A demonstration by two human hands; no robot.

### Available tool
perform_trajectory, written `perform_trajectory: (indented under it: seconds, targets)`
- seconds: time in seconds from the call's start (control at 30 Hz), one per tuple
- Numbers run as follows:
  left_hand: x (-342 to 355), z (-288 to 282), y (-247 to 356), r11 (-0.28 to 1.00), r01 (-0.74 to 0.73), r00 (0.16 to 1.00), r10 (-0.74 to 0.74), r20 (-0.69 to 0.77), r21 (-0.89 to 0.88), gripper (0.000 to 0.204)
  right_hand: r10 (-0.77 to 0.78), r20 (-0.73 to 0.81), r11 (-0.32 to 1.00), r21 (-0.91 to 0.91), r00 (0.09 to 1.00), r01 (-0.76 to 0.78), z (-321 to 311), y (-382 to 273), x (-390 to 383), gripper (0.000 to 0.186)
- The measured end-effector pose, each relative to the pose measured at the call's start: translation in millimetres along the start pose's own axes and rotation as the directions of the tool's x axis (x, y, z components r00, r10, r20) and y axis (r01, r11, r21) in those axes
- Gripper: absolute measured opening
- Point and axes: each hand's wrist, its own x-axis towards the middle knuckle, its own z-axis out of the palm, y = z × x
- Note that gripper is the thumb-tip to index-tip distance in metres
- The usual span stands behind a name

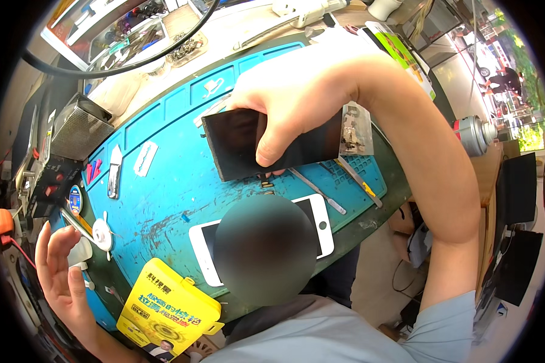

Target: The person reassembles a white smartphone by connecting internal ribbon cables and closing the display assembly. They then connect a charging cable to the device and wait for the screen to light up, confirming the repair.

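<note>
My right hand (303, 100) is closed around a black, glossy phone screen (231, 142), holding it tilted above the blue work mat (163, 199). The thumb presses on its dark face; the other fingers are mostly hidden behind it. Closer to me lies a white phone (326, 242) with a round home button, its middle covered by a blurred round patch. My left hand (63, 275) is raised at the left edge of the mat, empty, its fingers apart and slightly curled. Beside it is a yellow package (169, 311) with a hang tab.
On the mat lie a razor blade (145, 158), a utility knife (114, 172), a metal pry tool (321, 192) and a yellow-handled blade (362, 181). A white spool (102, 235), a metal-mesh box (82, 130) and a red-silver can (475, 134) stand around it. A black cable (145, 62) arcs overhead.
</note>
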Motion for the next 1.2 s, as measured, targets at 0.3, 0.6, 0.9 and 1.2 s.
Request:
perform_trajectory:
  seconds: [0.3, 0.6, 0.9, 1.2]
  targets:
    - [0, 3, 1, 1.0, -0.008, 1.0, 0.007, -0.011, -0.027, 0.064, -0.071, -0.098, 0.996, -0.055, 0.993, 0.066, 3, 2, -3, 0.038]
    - [-2, 5, 0, 1.0, -0.006, 1.0, 0.005, -0.007, -0.029, 0.063, -0.093, -0.063, 0.993, 0.069, 0.994, 0.098, 6, 4, -11, 0.034]
    - [-2, 6, 0, 1.0, -0.004, 1.0, 0.004, -0.019, -0.02, 0.063, -0.081, -0.006, 0.99, 0.118, 0.997, 0.081, 7, 0, -9, 0.032]
    - [-2, 4, -3, 1.0, -0.017, 1.0, 0.017, 0.0, 0.014, 0.063, -0.064, -0.015, 0.995, 0.072, 0.998, 0.065, 6, -3, -11, 0.032]
